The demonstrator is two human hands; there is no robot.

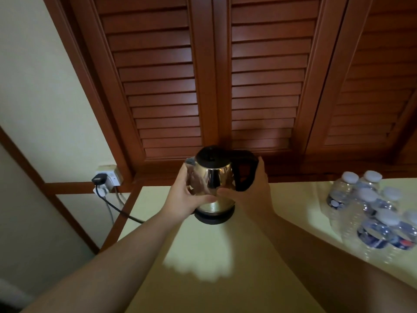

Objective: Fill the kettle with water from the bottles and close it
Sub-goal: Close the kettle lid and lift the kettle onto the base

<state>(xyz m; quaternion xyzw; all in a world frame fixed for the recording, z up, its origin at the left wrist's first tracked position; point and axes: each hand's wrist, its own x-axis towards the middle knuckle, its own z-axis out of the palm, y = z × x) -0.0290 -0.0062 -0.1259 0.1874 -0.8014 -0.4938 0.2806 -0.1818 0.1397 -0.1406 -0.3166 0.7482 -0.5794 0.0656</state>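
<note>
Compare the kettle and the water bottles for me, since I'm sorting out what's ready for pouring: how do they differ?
The kettle is shiny metal with a black lid and handle; the water bottles are clear plastic with pale caps. The kettle is one item held between the left hand and the right hand; the bottles form an untouched cluster at the right. The kettle sits on a black base; the bottles stand directly on the counter. Both are upright and closed.

Both arms extended forward; left grip (187, 195) and right grip (250, 190) curled, facing inward

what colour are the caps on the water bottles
White, or a pale grey-white, on every bottle cap; seen in the head view.
</note>
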